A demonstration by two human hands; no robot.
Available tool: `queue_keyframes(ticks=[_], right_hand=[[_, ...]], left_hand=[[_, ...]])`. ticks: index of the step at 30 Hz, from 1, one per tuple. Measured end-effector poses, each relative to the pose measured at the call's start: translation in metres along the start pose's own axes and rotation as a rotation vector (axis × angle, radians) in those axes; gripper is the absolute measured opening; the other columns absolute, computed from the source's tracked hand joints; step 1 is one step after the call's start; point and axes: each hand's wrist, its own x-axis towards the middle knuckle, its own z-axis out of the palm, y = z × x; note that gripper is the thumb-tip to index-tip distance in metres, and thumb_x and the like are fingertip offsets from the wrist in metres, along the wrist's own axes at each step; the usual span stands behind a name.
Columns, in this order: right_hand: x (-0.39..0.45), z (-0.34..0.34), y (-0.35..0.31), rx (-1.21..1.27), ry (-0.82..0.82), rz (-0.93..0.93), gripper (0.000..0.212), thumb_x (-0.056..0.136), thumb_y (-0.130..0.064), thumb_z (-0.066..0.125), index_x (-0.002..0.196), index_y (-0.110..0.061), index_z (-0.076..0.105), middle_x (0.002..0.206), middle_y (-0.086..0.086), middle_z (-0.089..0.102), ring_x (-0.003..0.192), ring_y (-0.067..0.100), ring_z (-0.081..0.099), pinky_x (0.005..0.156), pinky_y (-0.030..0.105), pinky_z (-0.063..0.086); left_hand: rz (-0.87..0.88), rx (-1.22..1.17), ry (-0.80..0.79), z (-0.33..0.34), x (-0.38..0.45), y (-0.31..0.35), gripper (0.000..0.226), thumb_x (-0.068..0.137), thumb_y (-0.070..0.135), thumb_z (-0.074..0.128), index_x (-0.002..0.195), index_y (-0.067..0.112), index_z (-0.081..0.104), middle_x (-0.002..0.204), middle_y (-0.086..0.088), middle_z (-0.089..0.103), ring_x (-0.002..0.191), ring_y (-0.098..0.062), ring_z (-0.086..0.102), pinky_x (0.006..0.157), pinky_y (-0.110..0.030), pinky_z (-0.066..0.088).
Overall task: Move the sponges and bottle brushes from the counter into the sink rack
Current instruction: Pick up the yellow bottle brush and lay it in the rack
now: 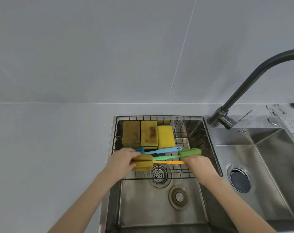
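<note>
Orange brush (pixel 159 163) spans your hands at frame centre: left hand (pixel 124 159) grips its sponge head, right hand (pixel 197 163) pinches the handle, levelling it onto the rack (pixel 208 142).

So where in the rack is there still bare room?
The wire rack's right part, between the yellow sponge and its right wall, is bare. The left and middle are crowded: three sponges in back, the blue, green and orange brushes in front under both hands.
</note>
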Motion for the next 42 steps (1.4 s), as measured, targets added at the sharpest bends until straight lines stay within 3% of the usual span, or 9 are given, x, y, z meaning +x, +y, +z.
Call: queue_keyframes(ticks=[5, 9, 13, 24, 29, 33, 38, 40, 42], right_hand=[[0.019, 0.011, -0.004, 0.03, -0.113, -0.002, 0.019, 0.089, -0.004, 0.049, 0.1, -0.013, 0.062, 0.102, 0.006, 0.062, 0.091, 0.024, 0.06, 0.072, 0.032, 0.049], [0.031, 0.015, -0.008, 0.039, -0.158, 0.015, 0.018, 0.086, -0.005, 0.051, 0.094, -0.015, 0.065, 0.085, 0.003, 0.058, 0.082, 0.024, 0.061, 0.065, 0.029, 0.044], [0.04, 0.02, -0.013, 0.047, -0.174, 0.041, 0.02, 0.086, -0.007, 0.053, 0.1, -0.017, 0.063, 0.099, 0.006, 0.066, 0.091, 0.027, 0.062, 0.067, 0.031, 0.044], [0.049, 0.033, -0.022, 0.047, -0.202, 0.093, 0.016, 0.086, -0.008, 0.052, 0.094, -0.012, 0.065, 0.091, 0.008, 0.069, 0.072, 0.024, 0.058, 0.059, 0.029, 0.042], [0.044, 0.026, -0.021, 0.105, -0.202, 0.072, 0.024, 0.086, -0.001, 0.05, 0.1, -0.013, 0.064, 0.097, 0.009, 0.069, 0.085, 0.027, 0.065, 0.067, 0.033, 0.05], [0.029, 0.005, -0.02, 0.332, -0.081, 0.059, 0.028, 0.092, -0.009, 0.044, 0.111, -0.02, 0.062, 0.104, 0.007, 0.069, 0.092, 0.026, 0.064, 0.077, 0.037, 0.056], [-0.015, -0.009, -0.042, 0.703, 0.24, 0.09, 0.031, 0.094, -0.018, 0.049, 0.125, -0.02, 0.049, 0.101, -0.001, 0.071, 0.084, 0.017, 0.066, 0.073, 0.036, 0.056], [-0.035, -0.004, -0.056, 0.799, 0.312, 0.088, 0.035, 0.093, -0.018, 0.05, 0.128, -0.023, 0.046, 0.111, -0.005, 0.066, 0.095, 0.012, 0.063, 0.079, 0.029, 0.054], [-0.067, 0.012, -0.078, 0.83, 0.326, 0.045, 0.035, 0.091, -0.017, 0.054, 0.125, -0.027, 0.05, 0.114, -0.009, 0.06, 0.101, 0.008, 0.059, 0.083, 0.019, 0.048]], left_hand=[[-0.048, 0.014, -0.077, 0.027, 0.012, -0.007, 0.033, 0.091, 0.022, 0.055, 0.124, 0.023, 0.053, 0.125, 0.001, 0.058, 0.116, -0.015, 0.054, 0.105, -0.031, 0.043], [-0.077, 0.041, -0.093, 0.037, 0.019, -0.011, 0.033, 0.089, 0.024, 0.057, 0.122, 0.023, 0.054, 0.125, 0.001, 0.058, 0.115, -0.016, 0.054, 0.103, -0.032, 0.044], [-0.1, 0.057, -0.093, 0.043, 0.025, -0.012, 0.029, 0.09, 0.021, 0.057, 0.119, 0.021, 0.055, 0.124, -0.001, 0.058, 0.114, -0.018, 0.055, 0.102, -0.032, 0.045], [-0.146, 0.054, -0.071, 0.057, 0.029, -0.012, 0.027, 0.091, 0.023, 0.054, 0.118, 0.02, 0.054, 0.122, -0.003, 0.059, 0.109, -0.017, 0.058, 0.098, -0.028, 0.046], [-0.141, 0.054, -0.08, 0.051, 0.029, -0.01, 0.03, 0.092, 0.022, 0.053, 0.121, 0.021, 0.053, 0.124, -0.003, 0.059, 0.111, -0.018, 0.057, 0.098, -0.032, 0.047], [-0.149, -0.088, 0.052, 0.036, 0.019, -0.003, 0.033, 0.091, 0.023, 0.054, 0.124, 0.02, 0.052, 0.126, -0.001, 0.058, 0.112, -0.017, 0.056, 0.097, -0.031, 0.047], [-0.238, -0.346, 0.36, 0.035, -0.017, 0.019, 0.033, 0.091, 0.016, 0.052, 0.124, 0.019, 0.051, 0.125, 0.001, 0.056, 0.107, -0.012, 0.056, 0.093, -0.025, 0.047], [-0.235, -0.395, 0.376, 0.044, -0.035, 0.028, 0.037, 0.092, 0.017, 0.052, 0.128, 0.021, 0.046, 0.123, 0.005, 0.054, 0.103, -0.005, 0.052, 0.09, -0.018, 0.042], [-0.203, -0.463, 0.295, 0.061, -0.06, 0.041, 0.039, 0.091, 0.018, 0.053, 0.129, 0.024, 0.045, 0.113, 0.01, 0.056, 0.093, 0.003, 0.05, 0.085, -0.008, 0.037]])
